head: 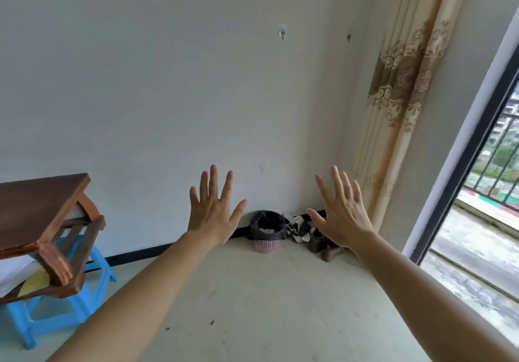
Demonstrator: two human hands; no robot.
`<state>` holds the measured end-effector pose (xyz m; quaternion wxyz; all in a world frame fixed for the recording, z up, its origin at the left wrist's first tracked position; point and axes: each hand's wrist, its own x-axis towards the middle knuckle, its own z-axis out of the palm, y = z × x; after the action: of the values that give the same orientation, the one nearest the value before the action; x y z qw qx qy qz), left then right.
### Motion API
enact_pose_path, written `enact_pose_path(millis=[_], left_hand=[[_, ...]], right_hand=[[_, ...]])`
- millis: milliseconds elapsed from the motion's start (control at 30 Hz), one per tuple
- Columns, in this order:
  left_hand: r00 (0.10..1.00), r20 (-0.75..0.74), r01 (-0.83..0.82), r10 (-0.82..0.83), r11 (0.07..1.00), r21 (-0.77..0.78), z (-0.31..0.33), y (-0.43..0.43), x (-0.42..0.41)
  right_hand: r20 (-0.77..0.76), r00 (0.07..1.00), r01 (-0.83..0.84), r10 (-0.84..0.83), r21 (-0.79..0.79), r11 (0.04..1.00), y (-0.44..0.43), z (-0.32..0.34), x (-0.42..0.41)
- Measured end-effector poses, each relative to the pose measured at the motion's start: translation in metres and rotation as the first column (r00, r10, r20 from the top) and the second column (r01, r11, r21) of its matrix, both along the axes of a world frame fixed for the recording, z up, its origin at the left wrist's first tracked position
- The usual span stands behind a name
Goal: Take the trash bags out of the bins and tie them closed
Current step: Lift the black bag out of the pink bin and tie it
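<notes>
A small pink bin [266, 245] stands on the floor in the far corner against the wall. A black trash bag [266, 225] lines it, its edge folded over the rim, with something pale inside. My left hand [214, 210] is held out in front of me with fingers spread, holding nothing, to the left of the bin in the picture. My right hand [341, 211] is stretched out the same way, fingers spread, to the right of the bin. Both hands are well short of the bin.
A wooden table [42, 221] juts in at the left with a blue plastic stool [56, 305] under it. Shoes [317, 242] and crumpled dark-and-white cloth [297, 227] lie right of the bin. A beige curtain [398, 103] hangs beside the glass balcony door [477, 193].
</notes>
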<state>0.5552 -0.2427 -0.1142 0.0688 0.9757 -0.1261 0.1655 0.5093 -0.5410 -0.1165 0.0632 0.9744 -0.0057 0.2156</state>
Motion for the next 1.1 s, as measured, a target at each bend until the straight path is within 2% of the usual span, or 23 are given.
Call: enact_pose_path(millis=[200,333,533,633,767,900,1100], left_hand=[[0.991,-0.132,-0.009,0.001,0.998,-0.061,0.004,-0.041,0.194],[0.979,-0.202,-0.003,-0.015,0.996,-0.087,0.002,-0.076,0.302],[0.932,-0.362,-0.035,-0.005,0.994,-0.106,-0.070,-0.141,0.443],[0.906,-0.422,-0.103,0.044,0.988,-0.119,-0.114,-0.175,0.516],[0.808,-0.563,-0.294,0.174,0.947,-0.129,-0.170,-0.218,0.603],[0.654,-0.701,-0.477,0.283,0.874,-0.092,-0.219,-0.256,0.687],[0.521,-0.820,-0.560,0.240,0.820,-0.116,-0.331,-0.275,0.777]], right_hand=[[-0.073,0.997,0.018,-0.019,-0.021,1.000,-0.039,0.006,0.189],[-0.103,0.994,0.048,-0.042,0.055,0.997,-0.078,0.003,0.287],[-0.218,0.970,0.140,-0.107,0.142,0.980,-0.165,-0.071,0.425],[-0.296,0.951,0.145,-0.091,0.164,0.976,-0.209,-0.116,0.509],[-0.420,0.907,0.136,-0.030,0.226,0.965,-0.258,-0.166,0.621],[-0.548,0.836,0.166,0.017,0.284,0.944,-0.291,-0.216,0.720],[-0.704,0.706,0.317,0.081,0.415,0.853,-0.292,-0.328,0.815]])
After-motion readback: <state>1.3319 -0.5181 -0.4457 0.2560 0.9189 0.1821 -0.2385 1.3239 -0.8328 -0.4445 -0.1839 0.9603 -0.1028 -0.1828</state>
